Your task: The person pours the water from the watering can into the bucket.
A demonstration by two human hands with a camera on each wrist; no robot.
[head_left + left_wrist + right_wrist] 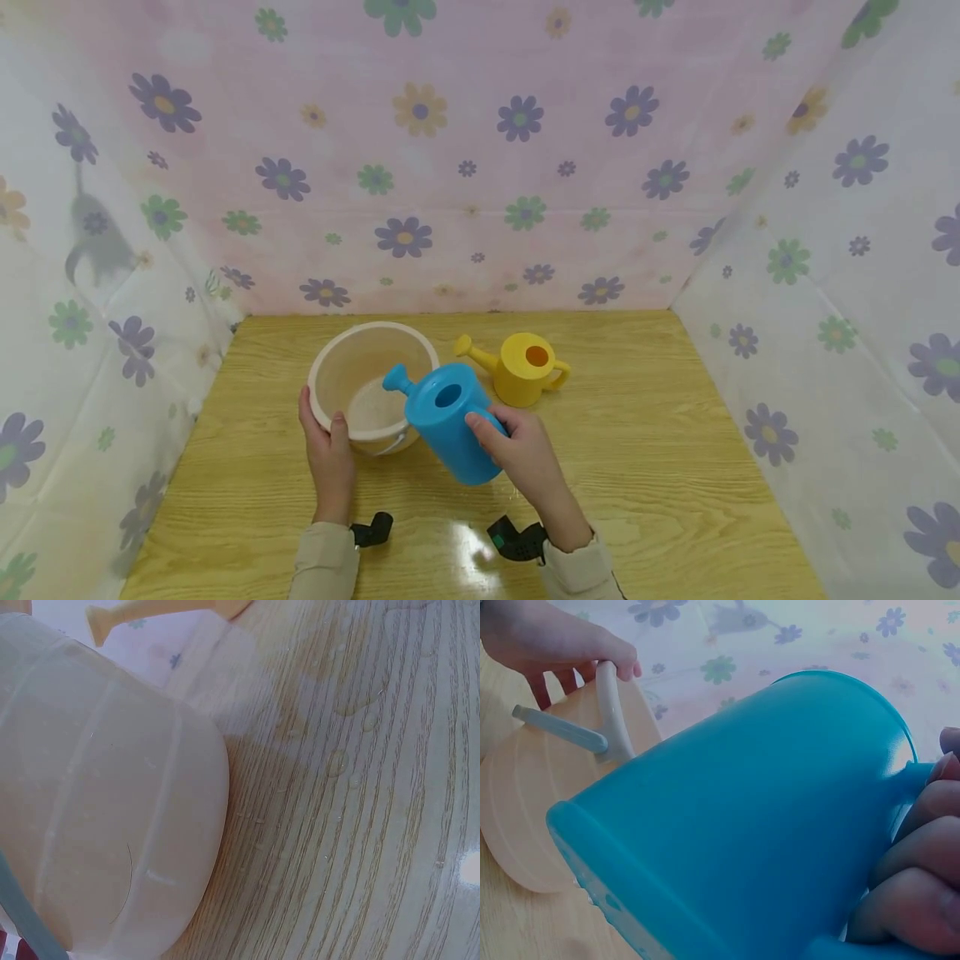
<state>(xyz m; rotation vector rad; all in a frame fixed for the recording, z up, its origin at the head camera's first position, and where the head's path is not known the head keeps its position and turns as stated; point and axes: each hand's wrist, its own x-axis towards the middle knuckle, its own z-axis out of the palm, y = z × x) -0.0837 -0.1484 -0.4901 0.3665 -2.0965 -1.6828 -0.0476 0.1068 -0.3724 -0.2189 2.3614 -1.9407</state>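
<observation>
My left hand (330, 462) holds the near-left rim of a cream bucket (337, 367), its thumb over the rim and fingers along the outside. The handle of a blue watering can (456, 442) is gripped by my right hand (528, 454). The can is tilted to the left, and its spout overlaps the bucket's opening in the head view. In the right wrist view, curled fingers (922, 862) wrap the handle, and drops cling to the can's base. The bucket's pale carrying handle (562, 731) hangs on its near side.
A yellow watering can (517, 383) stands on the wooden table (637, 467), right of the bucket, with its spout toward it. Water drops (337, 761) lie on the tabletop beside the bucket. Flowered cloth (465, 192) hangs behind and along both sides.
</observation>
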